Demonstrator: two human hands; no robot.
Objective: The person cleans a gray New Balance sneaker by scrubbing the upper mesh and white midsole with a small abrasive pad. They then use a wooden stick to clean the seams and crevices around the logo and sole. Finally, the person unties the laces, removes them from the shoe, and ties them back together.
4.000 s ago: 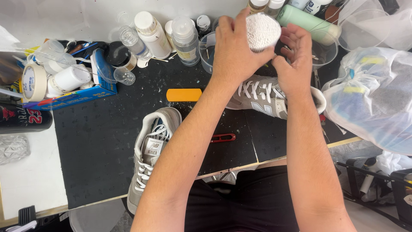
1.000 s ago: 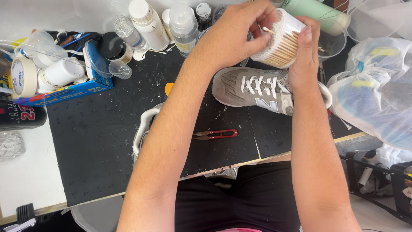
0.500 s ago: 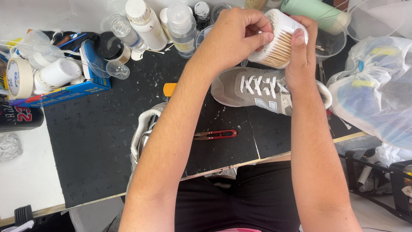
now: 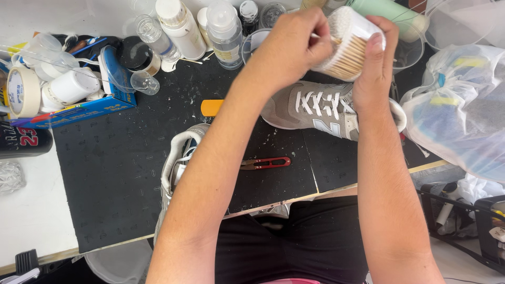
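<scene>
My right hand point(image 4: 374, 68) holds a round clear tub of cotton swabs point(image 4: 344, 44) tilted on its side above the mat. My left hand point(image 4: 292, 44) pinches the tip of one swab at the tub's open end. Below the hands a grey sneaker with white laces point(image 4: 321, 108) lies on the black mat point(image 4: 115, 173). A second grey sneaker point(image 4: 176, 163) lies under my left forearm, mostly hidden.
Small red snips point(image 4: 265, 163) lie on the mat near its front edge. An orange piece point(image 4: 211, 107) sits by the sneaker. Bottles point(image 4: 181, 23), jars, a tape roll point(image 4: 22, 92) and a blue box point(image 4: 79, 108) crowd the back left. A plastic bag point(image 4: 463, 110) sits right.
The swab tub has gone from upright with its white top showing to tilted sideways. My left hand moved from the tub's lid to pinching a swab at its opening.
</scene>
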